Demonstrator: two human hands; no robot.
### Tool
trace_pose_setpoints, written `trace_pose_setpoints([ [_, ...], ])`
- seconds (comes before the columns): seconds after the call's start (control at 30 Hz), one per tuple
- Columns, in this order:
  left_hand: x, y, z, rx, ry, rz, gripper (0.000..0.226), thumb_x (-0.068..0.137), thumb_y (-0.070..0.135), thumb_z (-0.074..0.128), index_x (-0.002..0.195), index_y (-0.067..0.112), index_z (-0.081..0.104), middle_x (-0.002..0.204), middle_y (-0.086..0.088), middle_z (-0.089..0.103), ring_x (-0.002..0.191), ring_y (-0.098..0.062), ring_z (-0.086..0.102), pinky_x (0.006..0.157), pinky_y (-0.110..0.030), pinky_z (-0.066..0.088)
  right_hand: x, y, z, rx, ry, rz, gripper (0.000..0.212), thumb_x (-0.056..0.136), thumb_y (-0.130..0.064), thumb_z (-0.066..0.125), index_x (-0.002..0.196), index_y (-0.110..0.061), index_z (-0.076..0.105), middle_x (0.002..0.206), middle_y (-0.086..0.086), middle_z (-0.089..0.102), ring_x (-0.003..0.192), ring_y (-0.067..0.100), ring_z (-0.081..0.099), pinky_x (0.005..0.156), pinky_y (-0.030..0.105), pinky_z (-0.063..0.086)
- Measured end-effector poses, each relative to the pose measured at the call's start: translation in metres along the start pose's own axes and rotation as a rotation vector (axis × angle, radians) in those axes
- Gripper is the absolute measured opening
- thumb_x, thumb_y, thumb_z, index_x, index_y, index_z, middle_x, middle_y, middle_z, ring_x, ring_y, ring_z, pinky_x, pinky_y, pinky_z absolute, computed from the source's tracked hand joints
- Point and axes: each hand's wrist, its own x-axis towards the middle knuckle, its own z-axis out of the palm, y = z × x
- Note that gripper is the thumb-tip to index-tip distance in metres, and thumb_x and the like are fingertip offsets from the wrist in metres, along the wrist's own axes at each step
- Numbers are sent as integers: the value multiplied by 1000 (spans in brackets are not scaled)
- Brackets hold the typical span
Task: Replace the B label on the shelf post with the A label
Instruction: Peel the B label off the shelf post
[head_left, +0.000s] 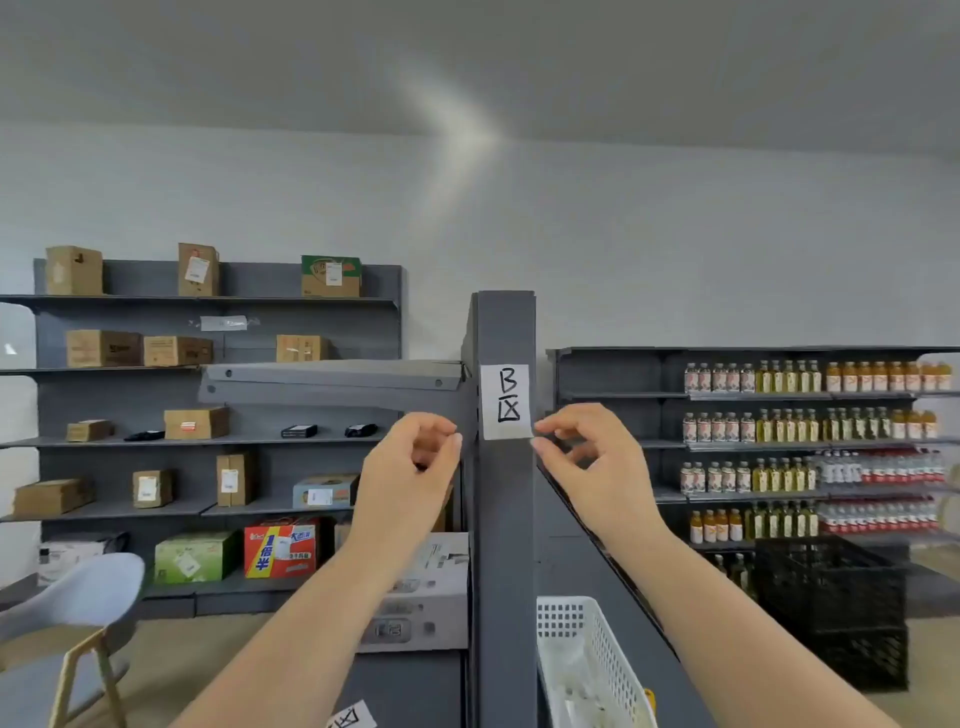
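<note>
- At the bottom edge lay a second paper label (353, 719), cut off by the frame, its letter out of view; presumably the A, not yet in hand.
- The left hand (410, 467) hung just left of the shelf post (506, 545), fingers curled, holding nothing visible.
- The B label (505, 401) was on the post; job barely begun.
- The right hand (592, 462) was pinching at its lower right corner.

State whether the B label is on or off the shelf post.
On: the B label lies flat on the shelf post; the right hand pinches at its lower right corner.
</note>
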Motion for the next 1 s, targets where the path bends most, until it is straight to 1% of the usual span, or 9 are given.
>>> trace_pose_setpoints([
  [0.1, 29, -10, 11, -16, -6, 14, 5, 87, 26, 62, 91, 30, 62, 83, 13, 68, 75, 4, 61, 63, -9, 45, 24, 13, 15, -117, 91, -66, 17, 85, -16, 68, 98, -26, 69, 102, -10, 59, 92, 7, 57, 77, 29, 54],
  [0.17, 44, -19, 22, -40, -15, 14, 6, 86, 28, 63, 92, 31, 64, 82, 9, 71, 73, -5, 65, 66, -19, 52, 38, 25, 23, -197, 135, -137, 22, 87, -19, 66, 109, -23, 67, 107, -7, 59, 99, 10, 57, 82, 36, 55],
  [0.2, 48, -21, 26, -29, -6, 15, 7, 85, 30, 64, 91, 32, 64, 80, 8, 71, 72, -9, 66, 67, -25, 55, 43, 30, 25, -249, 146, -179, 26, 88, -22, 64, 113, -21, 66, 109, -5, 61, 102, 13, 57, 85, 36, 54],
  [0.27, 53, -27, 31, 20, 30, 40, 8, 82, 36, 66, 90, 36, 63, 75, 10, 70, 67, -7, 65, 64, -25, 55, 51, 38, 29, -363, 178, -282, 32, 89, -27, 60, 119, -18, 64, 109, 0, 66, 101, 14, 56, 87, 31, 51],
  [0.33, 54, -28, 33, 61, 49, 70, 14, 79, 43, 67, 90, 42, 59, 72, 14, 69, 65, -2, 63, 62, -18, 51, 56, 43, 32, -453, 227, -411, 33, 89, -25, 61, 119, -12, 65, 102, 4, 71, 92, 17, 59, 82, 30, 50],
  [0.5, 53, -25, 36, 99, 74, 86, 18, 74, 50, 68, 89, 45, 58, 67, 16, 66, 68, 1, 60, 56, -12, 43, 61, 56, 32, -593, 338, -603, 24, 87, -21, 68, 107, -7, 70, 97, 6, 75, 78, 25, 68, 66, 40, 53],
  [0.67, 51, -24, 39, 121, 95, 76, 19, 74, 51, 67, 88, 46, 56, 66, 19, 64, 67, 4, 59, 54, -7, 42, 63, 52, 35, -611, 352, -570, 20, 87, -23, 67, 103, -11, 72, 97, 3, 75, 81, 23, 68, 70, 37, 50],
  [0.8, 51, -23, 39, 113, 106, 70, 18, 73, 51, 67, 85, 47, 53, 67, 18, 65, 61, 1, 61, 57, -11, 46, 63, 52, 38, -566, 379, -555, 16, 88, -23, 66, 97, -12, 73, 93, 1, 75, 78, 22, 67, 69, 35, 48],
  [1.0, 50, -22, 40, 57, 131, 52, 20, 71, 48, 71, 79, 47, 52, 67, 14, 67, 65, 1, 62, 56, -15, 50, 64, 54, 41, -550, 416, -566, 17, 90, -23, 64, 98, -12, 74, 89, 1, 75, 73, 21, 67, 70, 34, 47],
])
